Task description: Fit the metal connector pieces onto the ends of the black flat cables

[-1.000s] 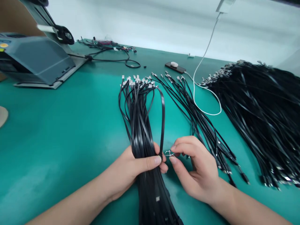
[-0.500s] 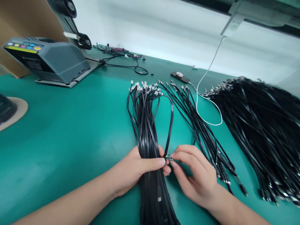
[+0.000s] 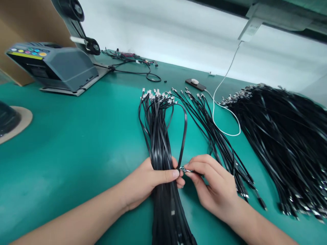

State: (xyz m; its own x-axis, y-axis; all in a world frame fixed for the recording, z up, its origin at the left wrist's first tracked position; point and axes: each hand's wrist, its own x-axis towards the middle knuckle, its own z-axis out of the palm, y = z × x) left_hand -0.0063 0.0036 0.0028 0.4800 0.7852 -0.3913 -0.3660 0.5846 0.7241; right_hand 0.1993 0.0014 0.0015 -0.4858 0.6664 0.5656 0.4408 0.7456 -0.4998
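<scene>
A thick bundle of flat black cables [image 3: 160, 143] runs down the middle, its pale connectors fanned out at the top. My left hand [image 3: 155, 178] is wrapped round the bundle, thumb across the front. One cable [image 3: 184, 129] loops out on the right and comes down to the left thumb tip. Just right of that thumb, my right hand [image 3: 212, 180] pinches a small shiny metal piece [image 3: 183, 169], too small to make out fully. The fingertips of both hands are close together there.
A smaller group of black cables [image 3: 219, 139] lies to the right, and a large pile [image 3: 286, 136] beyond it. A white cord [image 3: 214, 112] loops near a dark device [image 3: 195, 84]. A grey machine [image 3: 68, 66] stands back left; thin wires [image 3: 127, 59] lie behind.
My right hand and the metal piece have shifted very slightly up and left. The left hand keeps its hold on the bundle. The view has turned a little.
</scene>
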